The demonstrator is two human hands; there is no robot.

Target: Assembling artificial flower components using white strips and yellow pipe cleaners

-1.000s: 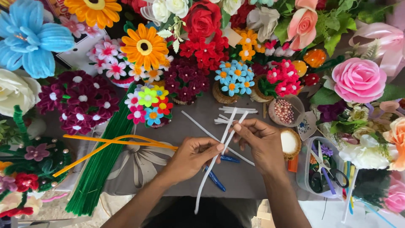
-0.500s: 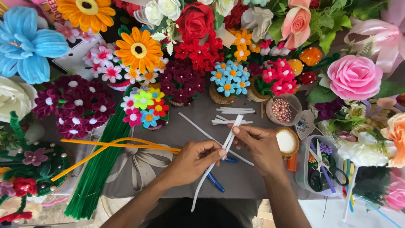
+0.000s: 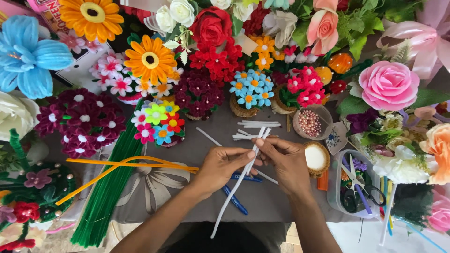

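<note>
Seen from above, two bare hands meet at the centre of the frame over a grey cloth-covered surface (image 3: pixel 187 145), both pinching a bundle of white pipe cleaners (image 3: pixel 243 171). The left hand (image 3: pixel 220 166) is closed with thumb and fingers gripping the bundle from the left side; the right hand (image 3: pixel 283 161) is closed too, its fingertips pressing the same strands just beside the left thumb. The bundle is long, thin and fuzzy, plain white, with two or three strands lying together; it runs diagonally from upper right of centre, where the tips splay slightly apart, down to lower left of centre, where a single end hangs free near the bottom edge. More short white pieces (image 3: pixel 255 125) lie loose on the surface just above the hands. Under the hands lie blue pipe cleaners (image 3: pixel 236 201). To the left, orange pipe cleaners (image 3: pixel 122 165) stretch across a thick sheaf of green pipe cleaners (image 3: pixel 110 192) running toward the lower left. A small bowl of pink beads (image 3: pixel 310 122) sits upper right of the hands, and a round wicker-rimmed dish (image 3: pixel 315 158) is just beside the right hand. A clear tub with scissors (image 3: pixel 358 185) stands at the right. Handmade flowers ring the work area, among them a blue flower (image 3: pixel 28 56) at upper left and a pink rose (image 3: pixel 388 84) at upper right
</note>
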